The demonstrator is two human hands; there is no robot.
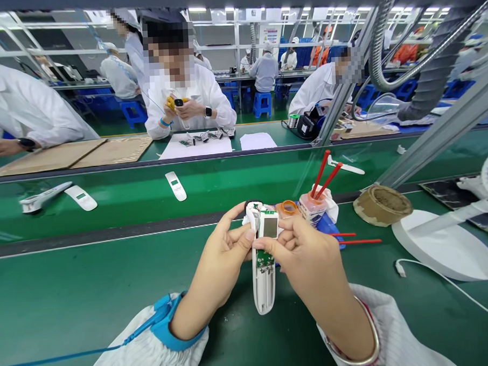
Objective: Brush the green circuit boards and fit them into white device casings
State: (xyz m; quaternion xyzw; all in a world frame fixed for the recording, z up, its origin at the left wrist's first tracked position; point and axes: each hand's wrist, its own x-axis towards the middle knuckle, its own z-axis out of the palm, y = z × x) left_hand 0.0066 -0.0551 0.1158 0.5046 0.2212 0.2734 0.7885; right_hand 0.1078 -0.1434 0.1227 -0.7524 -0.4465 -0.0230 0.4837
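A long white plastic device housing [264, 296] is held upright between my two hands, its open inside facing me. My left hand [220, 259] grips its upper left edge, thumb in front and fingers behind. My right hand [312, 253] pinches a green circuit board [265, 257] with a small grey display [271, 227] at the housing's upper part. The board lies against the housing; whether it is seated cannot be seen. A blue wrist strap [167, 324] with a cord circles my left wrist.
Behind my hands stand an orange-rimmed jar [289, 208] and a bottle [313, 206] holding red sticks. A brown tape roll [382, 205] and a white round lamp base [444, 244] are right. White covers [175, 186] lie on the green belt [123, 196]. A co-worker [189, 93] sits opposite.
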